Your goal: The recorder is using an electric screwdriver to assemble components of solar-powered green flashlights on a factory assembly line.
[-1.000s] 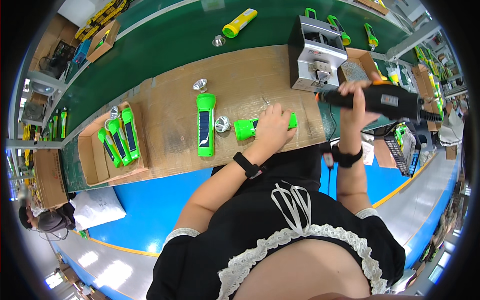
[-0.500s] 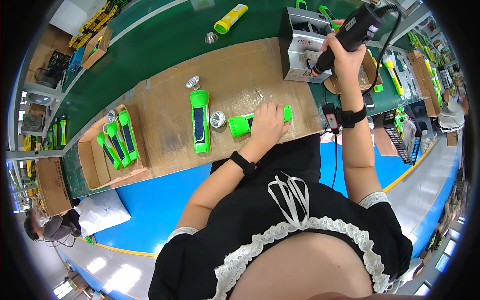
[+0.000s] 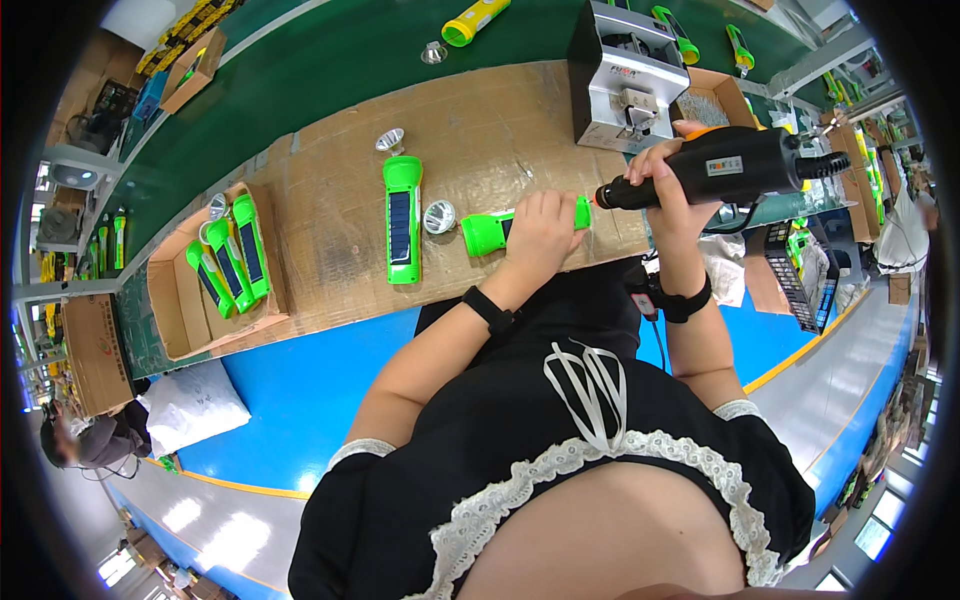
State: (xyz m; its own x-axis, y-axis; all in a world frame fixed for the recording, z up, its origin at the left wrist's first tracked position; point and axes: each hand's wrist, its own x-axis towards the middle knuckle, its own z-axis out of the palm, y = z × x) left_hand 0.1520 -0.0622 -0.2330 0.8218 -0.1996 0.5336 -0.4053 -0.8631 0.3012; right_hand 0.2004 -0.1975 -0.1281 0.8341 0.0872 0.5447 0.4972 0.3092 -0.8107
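My left hand (image 3: 541, 238) is closed over a green flashlight (image 3: 484, 236), which lies sideways on a cardboard sheet (image 3: 330, 190). In my right hand (image 3: 680, 198) is a black electric screwdriver (image 3: 735, 168), held level with its bit pointing left. The bit's tip is at the flashlight's tail end; whether it touches a screw is too small to tell. Left of my left hand, a second green flashlight (image 3: 403, 178) with a dark solar panel lies lengthwise. A shiny reflector cup (image 3: 439, 217) sits between the two flashlights, and another reflector (image 3: 390, 141) rests beyond.
At the left, a cardboard box (image 3: 172, 305) holds several green flashlights. A silver-and-black machine (image 3: 605, 100) stands at the far right, beside a carton of small metal parts (image 3: 702, 106). A yellow flashlight (image 3: 477, 20) lies at the back. A black crate (image 3: 803, 285) is at the right.
My right hand has brought the screwdriver down from beside the machine and turned it level, its bit now at the flashlight's tail. My left hand keeps its hold on the flashlight.
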